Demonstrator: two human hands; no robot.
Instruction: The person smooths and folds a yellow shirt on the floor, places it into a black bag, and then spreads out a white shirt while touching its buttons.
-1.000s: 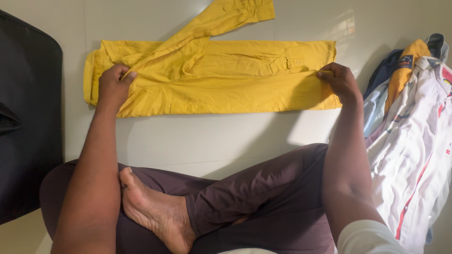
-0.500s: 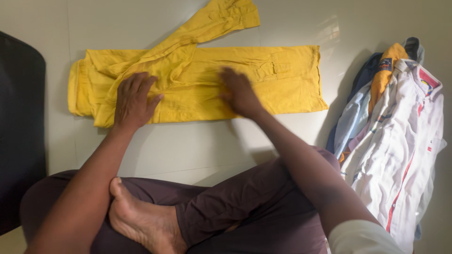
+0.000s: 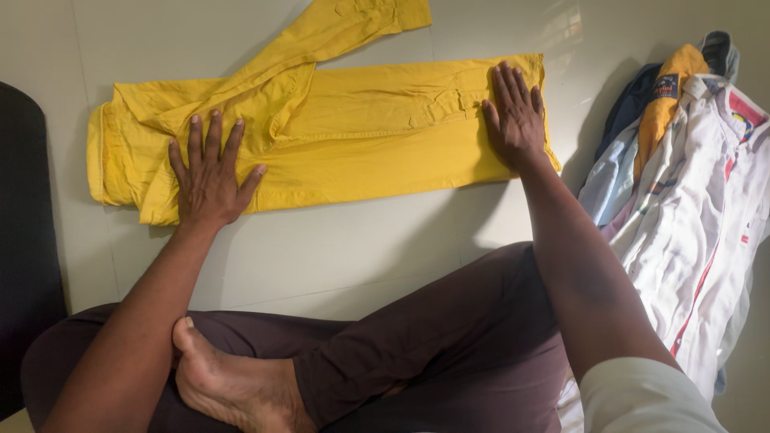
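Both hands flat on a folded yellow garment on the floor, seated person.

Nearest: crossed legs in dark maroon trousers (image 3: 417, 353), one bare foot (image 3: 233, 385) showing, bottom edge cuts them off. Left hand (image 3: 207, 176) released, palm down, fingers spread on the garment's left part. Right hand (image 3: 513, 116) also released, flat on the right end near the hem. Yellow garment (image 3: 345, 136) lies folded lengthwise on the pale tiled floor (image 3: 337, 240), one sleeve or leg angling up, tip cut off at top edge. Right: pile of clothes (image 3: 690, 200), white, blue, orange, partly out of frame. Left edge: black object (image 3: 28, 240), mostly cut off, can't identify.
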